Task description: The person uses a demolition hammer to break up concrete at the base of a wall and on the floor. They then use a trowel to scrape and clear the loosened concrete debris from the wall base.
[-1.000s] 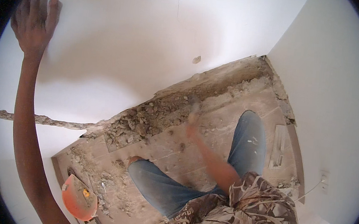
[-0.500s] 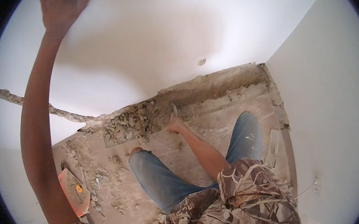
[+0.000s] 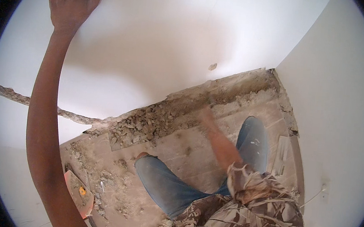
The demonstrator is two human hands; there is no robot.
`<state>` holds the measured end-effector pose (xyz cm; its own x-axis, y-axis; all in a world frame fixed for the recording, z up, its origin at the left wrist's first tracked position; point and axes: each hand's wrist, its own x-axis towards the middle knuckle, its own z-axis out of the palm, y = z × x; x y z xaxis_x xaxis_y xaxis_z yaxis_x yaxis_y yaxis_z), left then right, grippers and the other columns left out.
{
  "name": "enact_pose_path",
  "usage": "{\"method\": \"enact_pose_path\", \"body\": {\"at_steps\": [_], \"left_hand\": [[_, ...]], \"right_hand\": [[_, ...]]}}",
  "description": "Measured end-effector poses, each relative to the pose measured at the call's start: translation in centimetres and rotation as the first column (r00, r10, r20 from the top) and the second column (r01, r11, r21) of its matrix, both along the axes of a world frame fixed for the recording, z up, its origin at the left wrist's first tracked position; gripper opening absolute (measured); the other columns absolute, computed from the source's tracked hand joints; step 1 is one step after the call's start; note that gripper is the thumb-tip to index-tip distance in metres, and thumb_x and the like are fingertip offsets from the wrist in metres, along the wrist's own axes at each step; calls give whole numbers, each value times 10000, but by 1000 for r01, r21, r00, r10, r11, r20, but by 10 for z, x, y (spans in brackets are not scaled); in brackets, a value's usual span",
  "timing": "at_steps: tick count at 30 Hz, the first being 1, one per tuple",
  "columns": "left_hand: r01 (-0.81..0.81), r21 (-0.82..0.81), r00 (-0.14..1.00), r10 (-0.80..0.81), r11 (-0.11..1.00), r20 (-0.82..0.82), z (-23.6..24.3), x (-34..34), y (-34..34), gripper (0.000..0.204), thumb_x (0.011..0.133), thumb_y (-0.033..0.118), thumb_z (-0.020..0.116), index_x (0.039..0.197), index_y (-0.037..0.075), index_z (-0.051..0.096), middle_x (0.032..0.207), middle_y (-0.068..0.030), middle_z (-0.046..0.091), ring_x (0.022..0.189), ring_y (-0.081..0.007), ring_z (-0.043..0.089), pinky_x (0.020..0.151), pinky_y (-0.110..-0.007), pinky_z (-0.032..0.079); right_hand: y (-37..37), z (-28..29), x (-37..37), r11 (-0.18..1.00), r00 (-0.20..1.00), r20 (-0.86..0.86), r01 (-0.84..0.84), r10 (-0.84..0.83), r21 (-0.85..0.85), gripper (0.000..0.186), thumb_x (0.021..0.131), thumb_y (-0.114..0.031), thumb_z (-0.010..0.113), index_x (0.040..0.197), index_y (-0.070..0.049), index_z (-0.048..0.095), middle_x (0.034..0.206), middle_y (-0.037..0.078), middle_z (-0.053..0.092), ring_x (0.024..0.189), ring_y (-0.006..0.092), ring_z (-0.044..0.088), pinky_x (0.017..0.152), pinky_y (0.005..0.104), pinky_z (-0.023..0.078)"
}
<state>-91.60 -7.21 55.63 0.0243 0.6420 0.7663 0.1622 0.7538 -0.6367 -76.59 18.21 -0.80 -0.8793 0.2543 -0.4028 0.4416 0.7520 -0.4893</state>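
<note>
My left hand (image 3: pixel 74 0) is pressed against the white wall (image 3: pixel 124 35) at the upper left, its fingers spread and holding nothing; the fingertips run off the top edge. Low in front of me, my right hand (image 3: pixel 208 118) is smeared by motion beside the broken-out channel (image 3: pixel 240 86) at the foot of the wall. Its fingers, and anything in them, do not show clearly. Loose rubble (image 3: pixel 146 121) fills the left part of the channel. Dust and crumbs cover the floor around my bent knees.
An orange-rimmed tray or pan (image 3: pixel 84 211) with a small yellow thing (image 3: pixel 82 191) lies by my left forearm. A rough groove (image 3: pixel 8 93) crosses the wall at left. At right, a plain wall (image 3: pixel 337 114) has a socket with a thin cable (image 3: pixel 313 197).
My right hand has swept right along the channel, away from the rubble; a greyish object earlier at its fingers is no longer distinct. My left hand stays on the wall as the view shifts slightly.
</note>
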Motion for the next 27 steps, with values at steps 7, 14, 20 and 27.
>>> {"method": "enact_pose_path", "body": {"at_steps": [7, 14, 20, 27], "left_hand": [[-25, -27, 1000, 25, 999, 1, 4, 7, 3, 536, 893, 245, 553, 1399, 124, 421, 1506, -135, 368, 1424, -321, 307, 1175, -548, 177], [-131, -13, 991, 131, 991, -19, -4, -4, -9, 491, 929, 265, 513, 1390, 127, 420, 1503, -136, 363, 1429, -309, 294, 1186, -533, 178], [-196, -16, 981, 195, 981, -15, 8, 34, 32, 477, 937, 272, 509, 1381, 116, 430, 1501, -147, 366, 1426, -314, 303, 1179, -536, 183], [-35, -4, 999, 35, 999, -11, 2, 12, 14, 470, 946, 344, 517, 1388, 198, 449, 1506, -74, 387, 1407, -262, 342, 1172, -508, 209]], "right_hand": [[19, -4, 10, 935, 930, 103, -353, 354, -23, 713, 768, -220, 648, 1417, -23, 425, 1095, 240, 661, 1014, 365, 658, 872, 445, 526], [101, -29, -16, 974, 990, 138, -69, 40, 214, 521, 816, -295, 618, 1286, -76, 572, 1000, 187, 706, 941, 347, 686, 851, 444, 525], [-3, -49, 10, 750, 756, 196, -650, 624, 121, 417, 742, -354, 656, 1017, -47, 719, 988, 212, 700, 973, 358, 675, 859, 457, 521], [103, -22, -23, 979, 974, 135, -193, 182, 72, 428, 819, -327, 628, 1117, -20, 650, 946, 186, 710, 891, 352, 688, 785, 448, 545]]}}
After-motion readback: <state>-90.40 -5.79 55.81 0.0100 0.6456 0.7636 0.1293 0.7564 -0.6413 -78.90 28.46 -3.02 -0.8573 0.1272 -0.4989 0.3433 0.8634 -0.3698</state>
